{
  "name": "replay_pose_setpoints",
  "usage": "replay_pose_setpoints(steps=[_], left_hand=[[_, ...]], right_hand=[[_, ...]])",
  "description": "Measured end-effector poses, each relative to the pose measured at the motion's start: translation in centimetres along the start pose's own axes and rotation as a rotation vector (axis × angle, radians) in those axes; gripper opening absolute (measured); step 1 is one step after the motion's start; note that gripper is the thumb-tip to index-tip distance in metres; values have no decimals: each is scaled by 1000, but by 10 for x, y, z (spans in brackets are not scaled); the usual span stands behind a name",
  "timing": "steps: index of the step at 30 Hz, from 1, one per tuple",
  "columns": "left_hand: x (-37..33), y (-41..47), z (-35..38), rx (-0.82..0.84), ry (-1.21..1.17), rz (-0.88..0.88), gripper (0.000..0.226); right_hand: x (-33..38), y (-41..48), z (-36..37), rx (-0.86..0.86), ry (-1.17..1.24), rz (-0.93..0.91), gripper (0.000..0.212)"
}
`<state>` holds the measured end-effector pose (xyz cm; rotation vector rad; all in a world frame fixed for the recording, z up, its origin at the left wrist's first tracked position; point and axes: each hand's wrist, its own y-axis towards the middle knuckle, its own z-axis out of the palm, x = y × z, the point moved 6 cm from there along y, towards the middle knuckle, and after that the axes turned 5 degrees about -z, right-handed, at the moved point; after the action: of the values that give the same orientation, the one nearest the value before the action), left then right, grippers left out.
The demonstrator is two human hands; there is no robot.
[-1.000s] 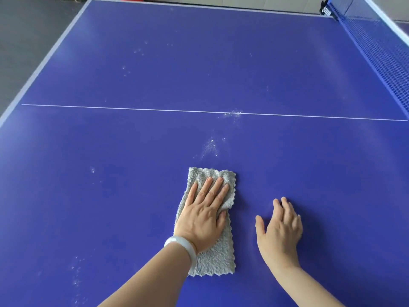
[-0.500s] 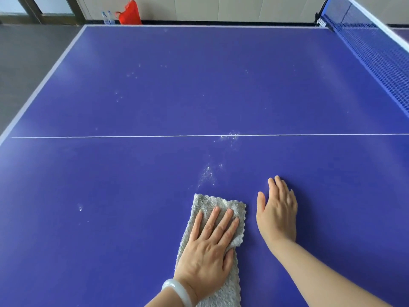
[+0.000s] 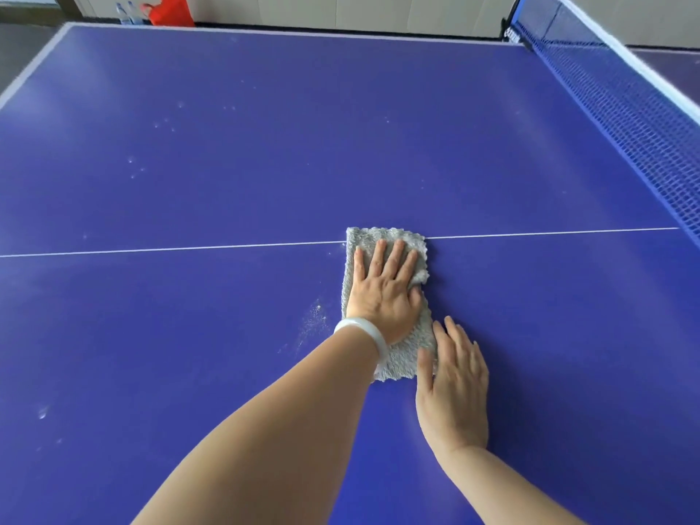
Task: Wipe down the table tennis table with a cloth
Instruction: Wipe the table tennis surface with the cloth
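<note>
Left hand [image 3: 382, 293] flat, fingers straight, presses grey cloth [image 3: 407, 359] onto table tennis table [image 3: 227, 176], cloth lengthwise under palm, dust patch [image 3: 313, 320] just left of wrist, right hand [image 3: 454, 384] flat alongside.

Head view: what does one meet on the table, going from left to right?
Dust smear → left hand, flat on the cloth → right hand → net.

One table [image 3: 265, 164], one cloth [image 3: 382, 235], two hands [image 3: 382, 297] [image 3: 454, 392], one net [image 3: 625, 119], one bracelet [image 3: 365, 332], two bottles [image 3: 122, 14] [image 3: 133, 14]
</note>
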<state>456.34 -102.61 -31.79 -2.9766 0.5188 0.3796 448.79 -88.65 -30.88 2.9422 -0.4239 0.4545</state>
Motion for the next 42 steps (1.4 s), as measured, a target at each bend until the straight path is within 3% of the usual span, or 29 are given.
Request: replay_pose_setpoints(steps=[8,16,21,25,29,32,37,40,42], left_hand=[[57,-24,-14,-48,10,-172,63],[75,-133,-21,-93,22,-312,61],[2,-215,5,-45,-16,-50,64],[39,-186,-9,-26,79,120,59],[132,-142,-34,-71,64,-342,58],[105,-143,-31,-78,10,-502,63],[-36,-234,8,-46,-5,27,70],[-19,-262,11,26,30,217,67],[25,-253,-1,8,48,203,63]], right_hand=[[1,-2,1,24,-12,-2,50],[3,-1,3,-2,-42,-1,52],[3,-1,3,18,-62,-11,54],[2,-2,4,44,-80,-25,55],[2,-1,5,52,-110,-18,56],[3,0,6,47,-120,-17,57],[1,0,6,46,-56,-15,55],[1,0,5,32,-47,-36,54],[2,0,4,29,-50,-40,54]])
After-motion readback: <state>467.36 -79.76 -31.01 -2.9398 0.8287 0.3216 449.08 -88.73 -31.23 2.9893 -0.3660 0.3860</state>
